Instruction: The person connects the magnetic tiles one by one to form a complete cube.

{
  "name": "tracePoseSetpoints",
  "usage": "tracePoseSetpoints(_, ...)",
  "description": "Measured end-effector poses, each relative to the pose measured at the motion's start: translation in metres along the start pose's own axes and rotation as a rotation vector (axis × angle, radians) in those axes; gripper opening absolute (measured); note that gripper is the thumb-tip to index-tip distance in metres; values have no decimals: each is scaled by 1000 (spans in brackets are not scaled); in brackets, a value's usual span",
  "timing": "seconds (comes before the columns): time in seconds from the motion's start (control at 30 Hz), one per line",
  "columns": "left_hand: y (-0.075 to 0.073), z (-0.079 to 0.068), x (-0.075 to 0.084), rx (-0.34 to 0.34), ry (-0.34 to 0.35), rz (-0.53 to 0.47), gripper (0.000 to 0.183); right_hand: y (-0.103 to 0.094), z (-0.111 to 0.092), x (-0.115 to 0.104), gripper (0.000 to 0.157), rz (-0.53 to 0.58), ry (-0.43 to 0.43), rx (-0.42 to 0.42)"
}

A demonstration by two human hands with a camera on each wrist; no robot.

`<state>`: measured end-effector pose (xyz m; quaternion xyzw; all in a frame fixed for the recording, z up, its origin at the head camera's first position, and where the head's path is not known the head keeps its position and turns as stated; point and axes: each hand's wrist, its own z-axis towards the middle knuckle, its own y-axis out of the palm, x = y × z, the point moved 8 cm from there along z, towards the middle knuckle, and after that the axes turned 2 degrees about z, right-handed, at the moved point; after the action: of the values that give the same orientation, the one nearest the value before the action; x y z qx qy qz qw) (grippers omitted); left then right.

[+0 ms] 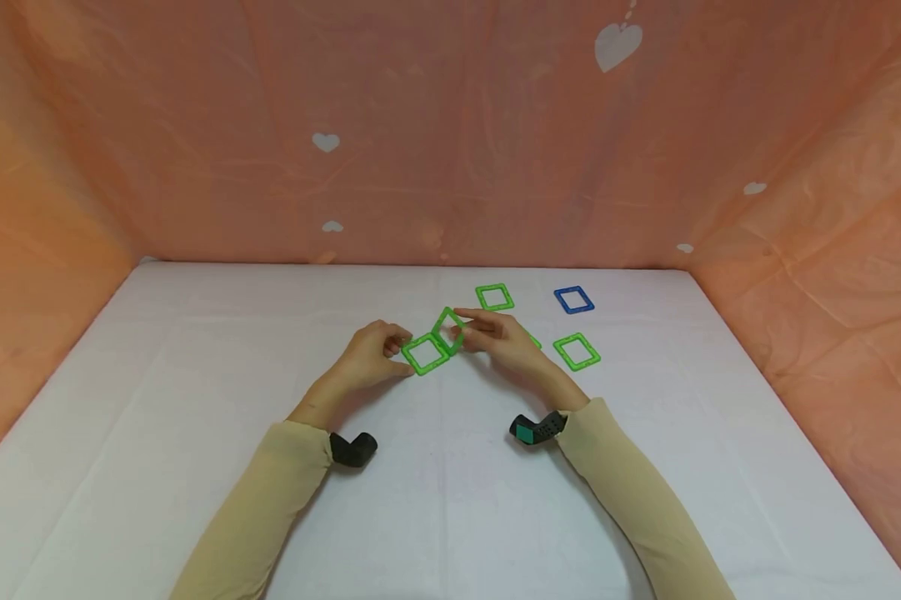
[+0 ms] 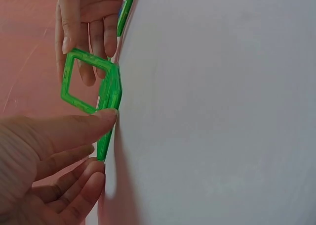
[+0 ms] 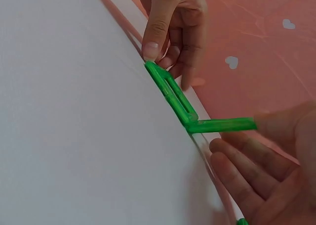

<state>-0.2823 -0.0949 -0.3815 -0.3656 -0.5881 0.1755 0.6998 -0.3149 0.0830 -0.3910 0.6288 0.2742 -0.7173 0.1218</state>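
Observation:
Two green square frame-shaped tiles meet along one edge between the hands. My left hand (image 1: 371,356) pinches the left tile (image 1: 407,356) by its outer side, with the thumb at the near corner and fingers at the far one. The right tile (image 1: 440,322) stands tilted up from that shared edge, at an angle seen clearly in the right wrist view. My right hand (image 1: 501,337) holds this raised tile at its free side, fingertips at the upper corner, while its other fingers extend loosely behind the tile in the left wrist view.
On the white tabletop (image 1: 442,500), to the right, lie a green square tile (image 1: 481,298) at the back, a blue one (image 1: 574,311) and another green one (image 1: 581,365). A further green tile (image 1: 535,341) is mostly hidden behind my right hand. Orange cloth (image 1: 450,183) surrounds the table.

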Motion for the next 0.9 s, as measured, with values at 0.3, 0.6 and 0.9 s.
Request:
tracePoseSetpoints(0.3,4,2,2,-7,13,2,54,-6,-1,3,39,-22,19,64)
tracePoseSetpoints(0.6,6,4,1,-3,7,0,53,-7,3,4,36,-33,49,99)
tracePoseSetpoints(0.9,11,7,-4,14,65,-51,56,-11,6,5,30,-23,63,154)
